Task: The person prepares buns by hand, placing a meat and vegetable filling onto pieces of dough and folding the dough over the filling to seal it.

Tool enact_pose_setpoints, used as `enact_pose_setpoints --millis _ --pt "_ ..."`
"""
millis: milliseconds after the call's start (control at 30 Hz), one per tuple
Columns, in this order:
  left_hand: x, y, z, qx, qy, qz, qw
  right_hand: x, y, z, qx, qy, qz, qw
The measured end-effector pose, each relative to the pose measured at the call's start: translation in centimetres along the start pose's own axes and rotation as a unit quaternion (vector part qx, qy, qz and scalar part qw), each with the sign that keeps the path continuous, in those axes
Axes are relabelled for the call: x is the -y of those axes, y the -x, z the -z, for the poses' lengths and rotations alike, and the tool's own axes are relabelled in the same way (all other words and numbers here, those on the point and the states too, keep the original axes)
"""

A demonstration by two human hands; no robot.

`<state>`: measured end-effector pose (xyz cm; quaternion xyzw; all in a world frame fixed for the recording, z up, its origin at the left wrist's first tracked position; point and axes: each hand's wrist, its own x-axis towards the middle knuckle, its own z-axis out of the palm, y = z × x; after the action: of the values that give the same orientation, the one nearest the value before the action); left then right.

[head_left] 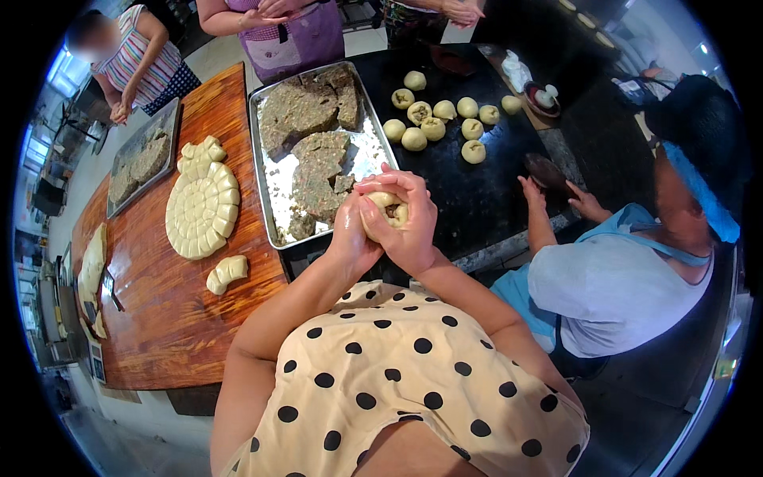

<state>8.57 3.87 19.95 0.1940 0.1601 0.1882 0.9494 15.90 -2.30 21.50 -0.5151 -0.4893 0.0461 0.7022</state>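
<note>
Both of my hands are cupped around a ball of dough (395, 213) with brown filling showing in its opening. My left hand (355, 230) wraps its left side. My right hand (412, 219) curls over the top and right side, its thumb against the dough near the opening. Just beyond them lies a metal tray (265, 208) holding slabs of speckled minced filling (318, 171). Several filled dough balls (433, 129) sit on the black table (433, 187) ahead and to the right, a few with filling visible on top.
On the wooden table (151, 318) at left rest a round of cut dough pieces (203, 211), a smaller dough strip (228, 274) and a second filling tray (119, 195). A co-worker in a light blue apron (612, 278) is close at right. Other people stand across the tables.
</note>
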Motion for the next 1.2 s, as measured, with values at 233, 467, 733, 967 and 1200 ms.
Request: enact_pose_setpoints --millis 233,467,733,967,1200 --pt "-0.5 -0.5 1.6 -0.018 -0.083 -0.029 0.996 -1.1 0.8 0.5 0.059 0.05 0.007 0.997" --pt "-0.6 0.0 -0.8 0.034 -0.055 0.013 0.998 -1.5 1.0 2.4 0.142 0.118 0.09 0.979" --pt "0.3 -1.2 0.2 0.038 -0.086 0.096 0.991 -1.0 2.1 1.5 0.032 0.072 0.052 0.996" --pt "-1.2 -1.6 6.3 0.101 -0.133 0.056 0.984 -1.4 1.9 0.9 0.0 0.152 0.087 0.985" --pt "-1.7 -1.1 -2.3 0.051 -0.113 0.063 0.99 -0.8 -0.2 4.2 0.2 0.087 0.154 0.964"
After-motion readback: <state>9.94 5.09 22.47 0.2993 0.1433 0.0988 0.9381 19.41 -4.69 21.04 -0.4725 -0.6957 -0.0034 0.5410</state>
